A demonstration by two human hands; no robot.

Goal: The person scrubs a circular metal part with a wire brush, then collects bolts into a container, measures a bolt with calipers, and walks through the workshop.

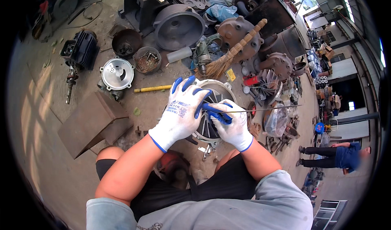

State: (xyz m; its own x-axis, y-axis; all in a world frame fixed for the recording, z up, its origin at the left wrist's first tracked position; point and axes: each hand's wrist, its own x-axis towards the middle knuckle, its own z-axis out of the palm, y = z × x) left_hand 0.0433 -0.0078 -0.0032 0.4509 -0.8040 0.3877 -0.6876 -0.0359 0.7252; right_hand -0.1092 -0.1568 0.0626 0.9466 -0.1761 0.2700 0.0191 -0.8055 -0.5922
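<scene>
Both my hands wear white knit gloves with blue-coated fingers. My left hand point(176, 115) lies over the left side of a round pale metal housing point(220, 84), fingers stretched and apart. Dark radial blades point(208, 128) show inside the housing. My right hand point(231, 126) is closed round a long thin metal rod point(269, 108) above the housing's right side. The rod's free end points right, and its other end is hidden in the glove. My left thumb and index finger are close beside the right hand's fingers; whether they touch is unclear.
Left are a bent metal sheet point(91, 122), a silver perforated disc point(117, 74) and a black motor point(84, 46). Ahead lie a yellow stick point(152, 89), a green-grey power tool point(202, 55), a straw brush point(234, 52) and heavy round castings point(179, 28). A person point(346, 154) stands far right.
</scene>
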